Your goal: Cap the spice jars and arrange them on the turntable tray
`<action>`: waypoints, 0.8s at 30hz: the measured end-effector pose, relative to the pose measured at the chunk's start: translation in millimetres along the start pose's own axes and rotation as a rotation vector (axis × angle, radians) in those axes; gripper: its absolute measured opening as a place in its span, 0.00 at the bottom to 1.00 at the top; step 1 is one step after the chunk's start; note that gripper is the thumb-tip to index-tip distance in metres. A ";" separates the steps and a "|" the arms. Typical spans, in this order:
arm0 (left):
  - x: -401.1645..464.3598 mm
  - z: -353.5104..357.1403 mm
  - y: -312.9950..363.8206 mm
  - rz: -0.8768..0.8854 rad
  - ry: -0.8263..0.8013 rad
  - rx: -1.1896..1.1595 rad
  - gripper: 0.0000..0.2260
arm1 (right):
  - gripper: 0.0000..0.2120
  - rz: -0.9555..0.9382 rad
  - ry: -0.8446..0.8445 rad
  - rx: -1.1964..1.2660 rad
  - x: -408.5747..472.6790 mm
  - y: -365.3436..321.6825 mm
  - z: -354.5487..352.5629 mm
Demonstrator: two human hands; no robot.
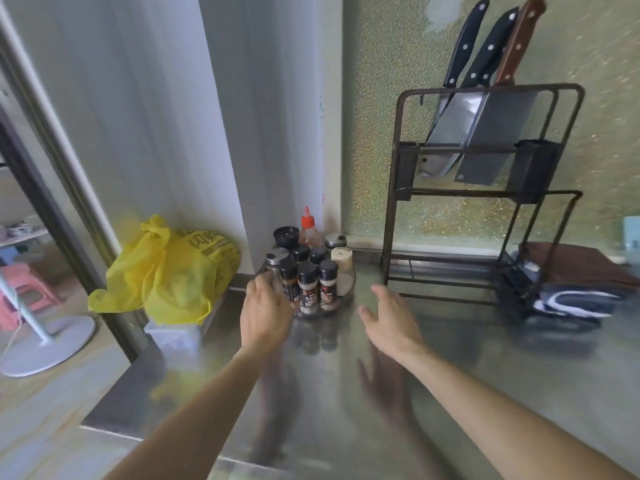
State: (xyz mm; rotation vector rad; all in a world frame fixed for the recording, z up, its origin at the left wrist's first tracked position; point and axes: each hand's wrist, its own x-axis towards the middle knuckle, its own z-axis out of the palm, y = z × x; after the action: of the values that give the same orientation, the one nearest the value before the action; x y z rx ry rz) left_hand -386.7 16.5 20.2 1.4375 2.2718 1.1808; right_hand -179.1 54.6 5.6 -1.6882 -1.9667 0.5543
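L hand (265, 311) fingers on turntable tray (348, 289) edge; R hand (389, 320) spread; 3 front jars (308, 287) capped

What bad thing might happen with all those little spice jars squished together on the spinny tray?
1. The left hand is on the edge of the turntable tray. A quick spin or push might tip the spice jars, which stand close together near the rim.
2. The tall bottle with the red cap at the back looks easiest to topple.
3. The knife rack stands close on the right, so the open right hand should stay low and away.
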 end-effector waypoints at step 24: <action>-200.5 96.0 35.4 0.589 -0.143 0.311 0.09 | 0.13 -0.061 0.335 -0.491 -173.4 182.4 -69.0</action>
State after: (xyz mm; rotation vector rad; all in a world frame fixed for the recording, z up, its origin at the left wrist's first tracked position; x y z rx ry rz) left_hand -209.3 -93.5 -64.2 2.3367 2.0578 0.8221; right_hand 27.1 -89.2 -64.5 -1.8401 -1.9914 -0.2496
